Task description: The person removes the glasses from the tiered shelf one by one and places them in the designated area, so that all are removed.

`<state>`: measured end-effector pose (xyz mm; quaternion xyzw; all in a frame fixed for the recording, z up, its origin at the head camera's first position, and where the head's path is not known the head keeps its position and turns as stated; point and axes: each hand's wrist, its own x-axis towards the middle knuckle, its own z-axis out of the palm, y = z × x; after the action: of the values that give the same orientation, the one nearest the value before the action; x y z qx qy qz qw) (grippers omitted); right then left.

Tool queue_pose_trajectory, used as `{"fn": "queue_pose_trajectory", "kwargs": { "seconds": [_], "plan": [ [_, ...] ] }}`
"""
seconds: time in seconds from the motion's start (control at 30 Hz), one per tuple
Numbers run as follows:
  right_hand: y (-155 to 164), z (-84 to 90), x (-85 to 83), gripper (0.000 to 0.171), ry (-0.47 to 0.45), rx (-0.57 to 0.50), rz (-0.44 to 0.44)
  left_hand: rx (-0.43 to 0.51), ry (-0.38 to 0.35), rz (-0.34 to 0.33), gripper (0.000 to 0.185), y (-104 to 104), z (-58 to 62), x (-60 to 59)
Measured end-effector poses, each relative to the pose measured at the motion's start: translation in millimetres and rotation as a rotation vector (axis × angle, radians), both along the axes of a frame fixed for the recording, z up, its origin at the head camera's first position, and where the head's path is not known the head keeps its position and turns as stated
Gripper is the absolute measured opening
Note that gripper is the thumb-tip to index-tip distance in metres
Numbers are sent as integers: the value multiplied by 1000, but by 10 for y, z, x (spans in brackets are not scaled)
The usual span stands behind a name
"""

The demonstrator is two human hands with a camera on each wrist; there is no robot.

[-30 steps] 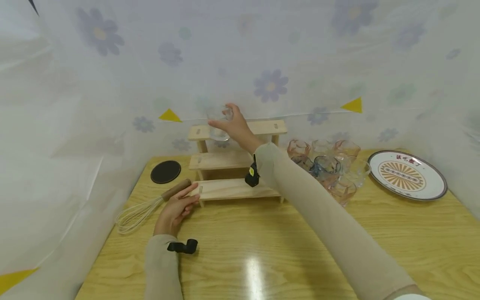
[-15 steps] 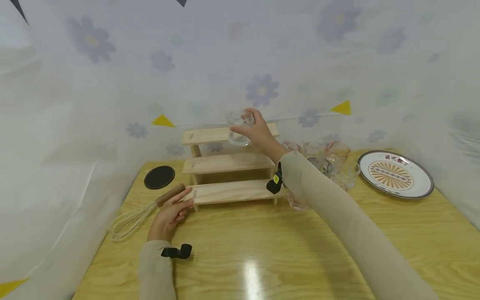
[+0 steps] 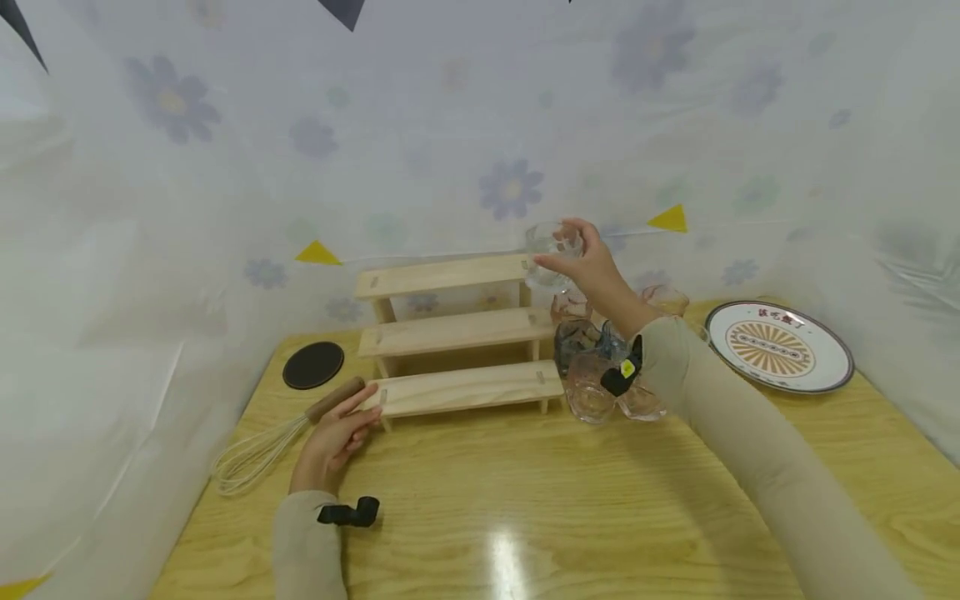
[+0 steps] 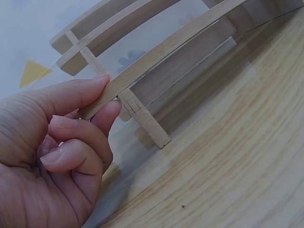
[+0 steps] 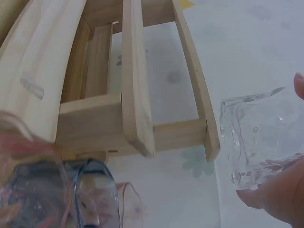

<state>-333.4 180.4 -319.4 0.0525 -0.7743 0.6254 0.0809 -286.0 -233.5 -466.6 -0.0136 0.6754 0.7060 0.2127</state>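
Note:
A three-tier wooden shelf (image 3: 457, 389) stands on the table, its tiers bare. My left hand (image 3: 335, 439) pinches the left end of the lowest board between thumb and finger, as the left wrist view shows up close. In my right hand (image 3: 594, 271) is a clear glass cup (image 3: 551, 254), gripped by thumb and fingers at the right end of the top board. The right wrist view has this clear cup (image 5: 261, 137) beside the shelf's end, apart from it. Below my right hand stand several tinted cups, among them a pink cup (image 3: 590, 390) and a dark blue one (image 3: 576, 343).
A whisk (image 3: 277, 442) with a wooden handle lies left of the shelf, close to my left hand. Behind it sits a round black coaster (image 3: 313, 365). A decorated white plate (image 3: 780, 346) is at the right. A flowered sheet (image 3: 420, 117) hangs behind.
My right hand has carried the clear cup rightward along the top board to its right end. My left hand keeps its pinch on the lowest board. The head view has shifted slightly.

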Motion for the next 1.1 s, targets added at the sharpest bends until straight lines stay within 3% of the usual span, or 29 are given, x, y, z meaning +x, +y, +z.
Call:
{"fn": "queue_pose_trajectory", "kwargs": {
  "seconds": [0.43, 0.77, 1.1],
  "plan": [
    [641, -158, 334, 83, 4, 12, -82, -30, 6, 1, 64, -136, -9, -59],
    [1185, -330, 752, 82, -55, 89, -180, -29, 15, -20, 65, -135, -28, -78],
    [1458, -526, 1119, 84, -108, 155, -231, -50, 21, -17, 65, -184, -33, -80]
  ]
}}
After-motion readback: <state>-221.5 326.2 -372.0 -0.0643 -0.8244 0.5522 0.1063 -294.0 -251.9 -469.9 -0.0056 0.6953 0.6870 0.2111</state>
